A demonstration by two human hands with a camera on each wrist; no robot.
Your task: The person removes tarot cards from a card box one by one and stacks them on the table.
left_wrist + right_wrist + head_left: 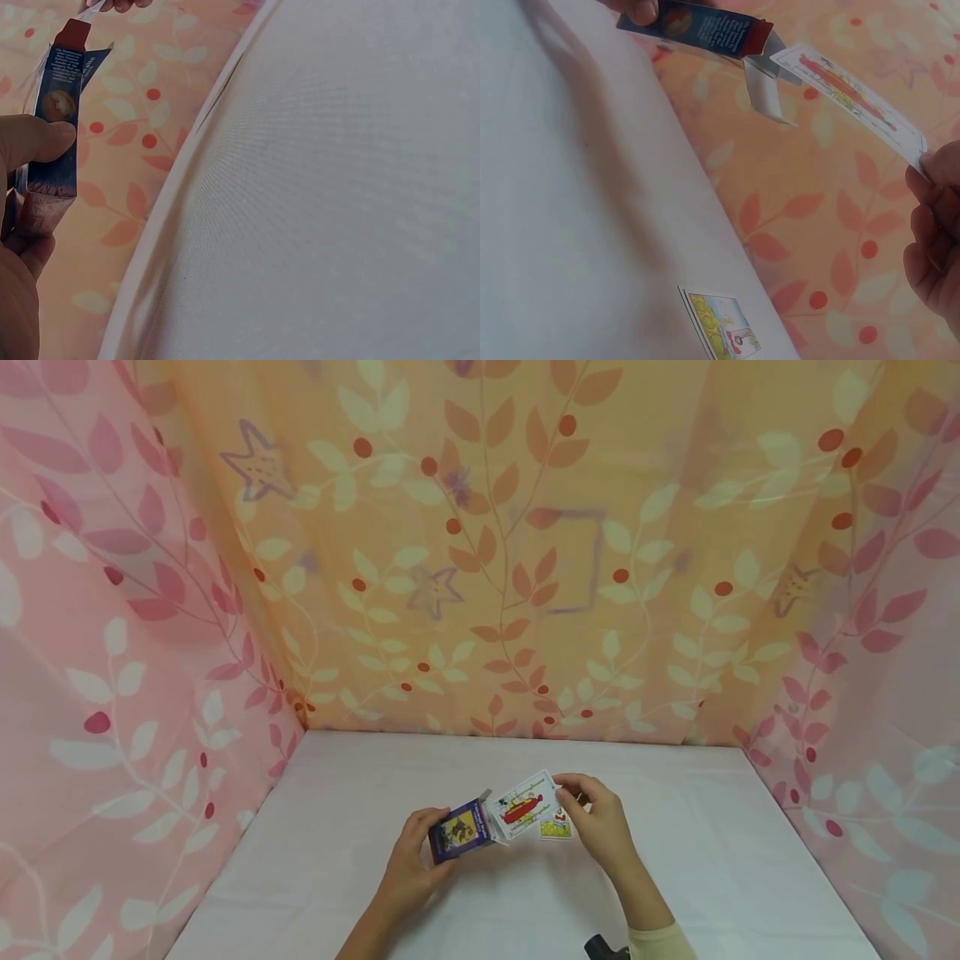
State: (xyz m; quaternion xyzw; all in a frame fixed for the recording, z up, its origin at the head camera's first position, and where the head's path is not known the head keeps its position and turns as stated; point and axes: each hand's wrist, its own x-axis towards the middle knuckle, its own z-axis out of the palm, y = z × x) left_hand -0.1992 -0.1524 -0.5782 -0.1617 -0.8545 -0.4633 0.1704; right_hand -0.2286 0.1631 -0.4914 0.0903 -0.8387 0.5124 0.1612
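Observation:
My left hand [411, 858] grips a dark blue card box [460, 832] with a yellow picture on its front, tilted up to the right. Its flaps stand open at the right end, one flap [763, 94] hanging down in the right wrist view. Between thumb and fingers, my right hand [600, 822] pinches a white-bordered card [523, 806] with a red and yellow drawing. The card's near end is right at the box's mouth. Under the right hand, a small stack of picture cards [724, 326] lies on the white table.
A white cloth covers the table [337, 802]. Patterned curtains [480, 568] hang at the back and both sides. Near the right forearm, a black object [602, 948] shows at the bottom edge of the head view.

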